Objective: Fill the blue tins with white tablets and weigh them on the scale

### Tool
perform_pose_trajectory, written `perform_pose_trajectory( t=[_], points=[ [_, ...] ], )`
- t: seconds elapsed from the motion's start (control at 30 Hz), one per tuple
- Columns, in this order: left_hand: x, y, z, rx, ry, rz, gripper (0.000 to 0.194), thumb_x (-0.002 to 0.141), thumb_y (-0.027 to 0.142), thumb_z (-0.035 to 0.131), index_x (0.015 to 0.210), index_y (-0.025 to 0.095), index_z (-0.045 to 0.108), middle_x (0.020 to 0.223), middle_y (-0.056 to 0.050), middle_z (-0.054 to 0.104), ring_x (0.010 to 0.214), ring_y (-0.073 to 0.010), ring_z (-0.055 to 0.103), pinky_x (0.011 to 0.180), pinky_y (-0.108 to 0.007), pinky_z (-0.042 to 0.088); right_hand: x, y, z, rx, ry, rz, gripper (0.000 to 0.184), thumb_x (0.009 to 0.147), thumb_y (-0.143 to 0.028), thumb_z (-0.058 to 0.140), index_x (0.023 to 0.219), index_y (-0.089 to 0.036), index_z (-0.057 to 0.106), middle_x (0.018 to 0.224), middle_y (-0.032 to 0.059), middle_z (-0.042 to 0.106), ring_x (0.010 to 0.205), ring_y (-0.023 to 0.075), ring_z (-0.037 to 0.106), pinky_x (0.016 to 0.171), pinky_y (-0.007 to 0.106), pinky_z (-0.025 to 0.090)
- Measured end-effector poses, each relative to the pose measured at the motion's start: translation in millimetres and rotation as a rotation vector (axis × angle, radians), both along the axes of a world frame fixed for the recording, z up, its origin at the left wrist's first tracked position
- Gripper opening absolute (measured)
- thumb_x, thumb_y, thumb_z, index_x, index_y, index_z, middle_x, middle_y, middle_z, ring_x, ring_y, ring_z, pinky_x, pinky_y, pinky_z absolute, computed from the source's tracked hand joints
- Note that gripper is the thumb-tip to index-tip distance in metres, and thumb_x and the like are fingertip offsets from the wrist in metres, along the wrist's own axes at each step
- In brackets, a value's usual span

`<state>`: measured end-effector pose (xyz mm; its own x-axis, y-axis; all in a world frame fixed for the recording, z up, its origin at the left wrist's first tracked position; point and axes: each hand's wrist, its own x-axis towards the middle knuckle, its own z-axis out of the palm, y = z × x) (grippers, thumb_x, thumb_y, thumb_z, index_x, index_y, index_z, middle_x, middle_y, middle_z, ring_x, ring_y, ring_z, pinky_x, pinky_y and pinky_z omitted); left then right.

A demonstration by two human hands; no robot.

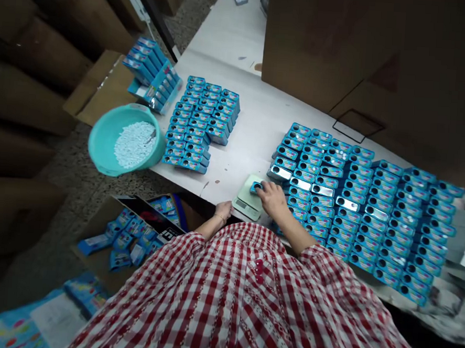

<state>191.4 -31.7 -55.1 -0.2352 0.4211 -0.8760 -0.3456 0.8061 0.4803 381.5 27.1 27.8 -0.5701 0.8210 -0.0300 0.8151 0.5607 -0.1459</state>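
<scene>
A small blue tin (256,187) with a dark round hole in its top is on a pale green digital scale (248,200). My right hand (272,198) has its fingers closed around the tin's right side. At the scale's left side, by the table's front edge, is my left hand (224,211), its fingers curled in. Whatever it might hold is hidden. To the right, long rows of the same blue tins (349,203) stand packed together. A smaller block of tins (196,123) stands on the left part of the white table (255,117).
A turquoise basin (96,139) of small white pieces, with a scoop-like object in them, sits left of the table. Behind it are blue display boxes (148,69). An open carton of blue packets (124,241) lies lower left. Large cardboard boxes (322,53) border the table's back.
</scene>
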Motion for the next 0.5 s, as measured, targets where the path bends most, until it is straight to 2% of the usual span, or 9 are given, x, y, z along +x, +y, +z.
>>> perform_pose_trajectory(
  t=[0.1, 0.17, 0.27, 0.37, 0.43, 0.5],
  points=[
    [-1.4, -0.5, 5.8, -0.002, -0.054, 0.038, 0.017, 0.072, 0.013, 0.058, 0.057, 0.013, 0.050, 0.044, 0.005, 0.043, 0.034, -0.0014, 0.031, 0.032, -0.014, 0.013, -11.4, -4.1, -8.3, -0.031, 0.060, 0.026, 0.032, 0.085, -0.015, 0.042, 0.112, -0.021, 0.058, 0.121, 0.0117, 0.053, 0.099, 0.0238, 0.047, 0.080, 0.038, 0.038],
    [-15.1, 2.3, 15.3, -0.002, -0.109, 0.059, 0.014, 0.073, 0.012, 0.058, 0.061, 0.013, 0.051, 0.047, 0.004, 0.044, 0.035, -0.0009, 0.033, 0.032, -0.013, 0.015, -5.5, -11.8, -9.5, -0.017, 0.163, -0.031, 0.032, 0.086, -0.022, 0.045, 0.116, -0.021, 0.055, 0.125, 0.0108, 0.052, 0.107, 0.0245, 0.046, 0.087, 0.041, 0.038],
    [-46.2, 9.3, 33.3, -0.003, -0.240, 0.061, 0.005, 0.077, 0.011, 0.053, 0.073, 0.011, 0.057, 0.052, 0.003, 0.047, 0.038, -0.0012, 0.038, 0.033, -0.011, 0.021, 16.6, -32.0, -7.2, 0.018, 0.344, -0.227, 0.033, 0.087, -0.030, 0.045, 0.117, -0.020, 0.055, 0.122, 0.0103, 0.055, 0.110, 0.0231, 0.047, 0.091, 0.041, 0.039],
    [-73.7, 17.3, 46.8, 0.031, -0.508, 0.141, 0.012, 0.082, 0.012, 0.046, 0.078, 0.011, 0.058, 0.057, 0.000, 0.052, 0.043, -0.0025, 0.045, 0.036, -0.011, 0.030, 34.6, -58.5, -6.5, 0.044, 0.464, -0.462, 0.030, 0.087, -0.031, 0.044, 0.110, -0.019, 0.059, 0.113, 0.0101, 0.060, 0.105, 0.0209, 0.054, 0.089, 0.039, 0.043],
    [-84.9, 21.6, 51.5, 0.019, -0.606, 0.186, 0.016, 0.084, 0.014, 0.044, 0.077, 0.011, 0.058, 0.063, -0.003, 0.057, 0.049, -0.0053, 0.053, 0.040, -0.012, 0.039, 37.0, -76.1, -8.1, 0.027, 0.509, -0.571, 0.027, 0.087, -0.031, 0.045, 0.105, -0.020, 0.062, 0.107, 0.0090, 0.064, 0.101, 0.0204, 0.057, 0.088, 0.039, 0.045],
    [-90.7, 24.5, 53.9, -0.009, -0.618, 0.185, 0.018, 0.084, 0.016, 0.043, 0.079, 0.011, 0.060, 0.070, -0.007, 0.063, 0.059, -0.0092, 0.060, 0.047, -0.016, 0.046, 32.1, -91.7, -10.1, 0.014, 0.538, -0.650, 0.026, 0.086, -0.031, 0.044, 0.101, -0.021, 0.064, 0.102, 0.0081, 0.066, 0.098, 0.0201, 0.059, 0.088, 0.040, 0.046]
  ],
)
